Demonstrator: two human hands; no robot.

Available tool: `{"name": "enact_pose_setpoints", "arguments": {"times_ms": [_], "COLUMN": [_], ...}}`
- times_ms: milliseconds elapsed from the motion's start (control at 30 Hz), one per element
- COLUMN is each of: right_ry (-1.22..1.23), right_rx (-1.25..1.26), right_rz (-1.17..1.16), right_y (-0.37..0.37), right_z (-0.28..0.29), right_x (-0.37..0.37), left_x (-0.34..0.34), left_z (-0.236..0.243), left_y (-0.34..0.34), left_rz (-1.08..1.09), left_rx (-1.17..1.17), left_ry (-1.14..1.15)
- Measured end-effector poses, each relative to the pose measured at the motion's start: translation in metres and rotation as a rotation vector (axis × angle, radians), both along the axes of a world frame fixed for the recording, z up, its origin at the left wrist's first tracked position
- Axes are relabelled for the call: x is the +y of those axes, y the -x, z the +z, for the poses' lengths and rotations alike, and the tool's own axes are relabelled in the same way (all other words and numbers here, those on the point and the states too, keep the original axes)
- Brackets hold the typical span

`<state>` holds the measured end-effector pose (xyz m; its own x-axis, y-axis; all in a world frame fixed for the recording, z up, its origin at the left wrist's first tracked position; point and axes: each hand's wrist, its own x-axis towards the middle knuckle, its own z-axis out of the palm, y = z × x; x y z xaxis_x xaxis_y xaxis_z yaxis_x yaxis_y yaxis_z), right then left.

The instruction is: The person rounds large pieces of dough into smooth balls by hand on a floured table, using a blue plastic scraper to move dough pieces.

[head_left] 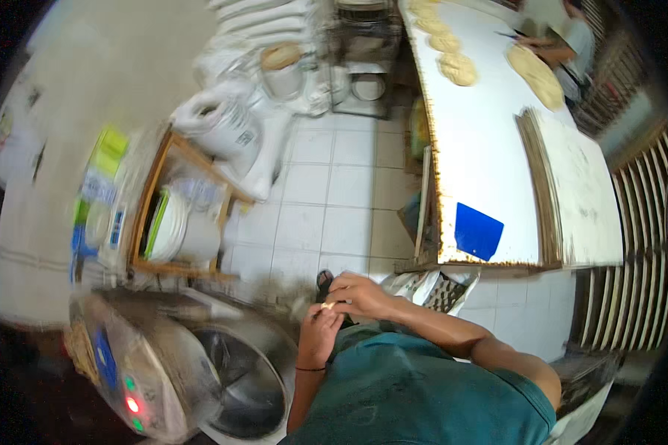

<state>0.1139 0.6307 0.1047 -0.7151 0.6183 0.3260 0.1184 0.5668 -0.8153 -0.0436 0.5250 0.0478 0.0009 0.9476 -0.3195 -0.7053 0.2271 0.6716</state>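
Note:
My left hand (pixel 318 337) and my right hand (pixel 361 297) meet in front of my body, just beyond the green shirt (pixel 430 382). The fingers of both are bent and pinched together around a small pale yellow piece (pixel 328 305), which looks like a scrap of dough, though blur hides its exact kind. A dark band circles my left wrist. To the left of my hands stands a machine with a round metal bowl (pixel 263 400). Its housing (pixel 178 371) carries a red light and green buttons.
On the white table (pixel 490 148) at the right lie a blue flat scraper (pixel 477 231), stacked boards (pixel 579 193) and several dough pieces (pixel 459 68). At its far side a person's hands work near a long dough piece (pixel 536 78). White sacks (pixel 234 133) and a wooden shelf (pixel 158 182) line the left.

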Motion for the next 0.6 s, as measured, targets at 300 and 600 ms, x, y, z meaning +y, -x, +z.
{"name": "enact_pose_setpoints", "arguments": {"times_ms": [300,600], "right_ry": [0.250,0.323], "right_rx": [0.143,0.198], "right_rz": [-0.408,-0.904], "right_y": [0.009,-0.066], "right_z": [0.027,-0.010], "right_x": [0.107,0.213], "left_x": [0.197,0.377], "left_z": [0.053,0.058], "left_y": [0.037,-0.055], "left_rz": [-0.498,-1.007], "left_rx": [0.059,0.285], "left_ry": [0.105,0.016]}}
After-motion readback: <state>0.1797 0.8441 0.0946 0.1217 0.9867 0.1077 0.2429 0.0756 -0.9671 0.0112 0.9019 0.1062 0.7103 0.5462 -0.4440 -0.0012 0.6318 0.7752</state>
